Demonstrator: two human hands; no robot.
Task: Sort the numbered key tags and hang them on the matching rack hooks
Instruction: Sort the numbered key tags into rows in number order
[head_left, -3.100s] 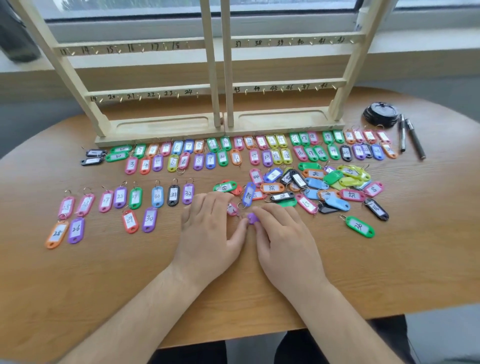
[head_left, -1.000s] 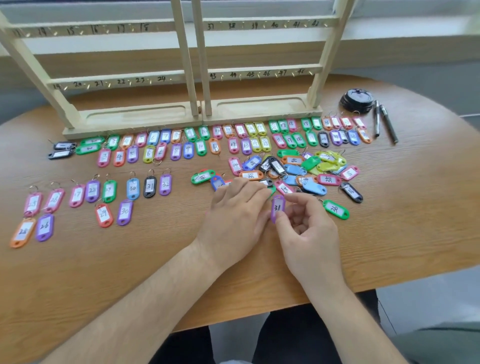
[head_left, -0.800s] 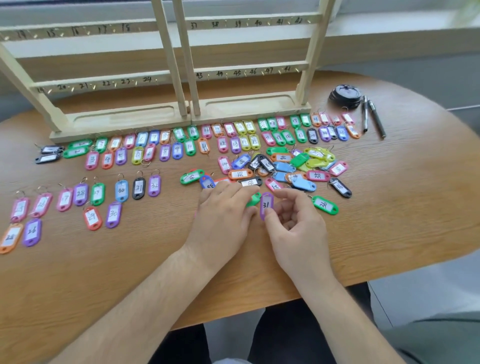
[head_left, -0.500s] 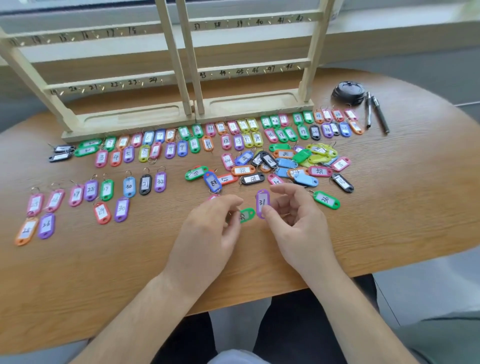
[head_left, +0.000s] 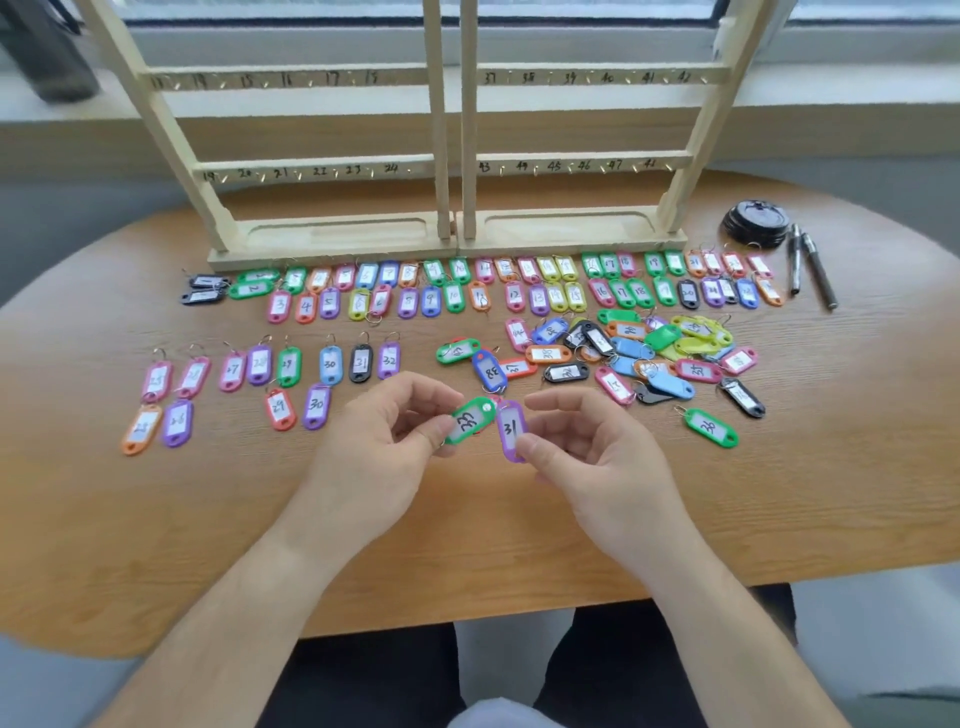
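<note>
My left hand (head_left: 379, 447) pinches a green key tag marked 33 (head_left: 470, 420) by its lower end, lifted above the table. My right hand (head_left: 597, 462) pinches a purple tag marked 31 (head_left: 511, 429) right beside it. Two rows of sorted tags (head_left: 467, 291) lie in front of the wooden rack (head_left: 447, 228), whose numbered hooks are bare. A second sorted group with tags 30, 31, 32 (head_left: 358, 361) lies at the left. An unsorted heap of tags (head_left: 639, 353) sits to the right of centre.
A single green tag (head_left: 710, 427) lies apart, right of my hands. A black round lid (head_left: 754, 224) and two pens (head_left: 808, 270) rest at the far right. A dark bottle (head_left: 47, 47) stands on the sill at the back left. The oval wooden table (head_left: 831, 467) ends close to me.
Both hands have lifted off the table. My left hand picked up the green tag 33 and raised it beside the purple tag 31, which my right hand kept holding.
</note>
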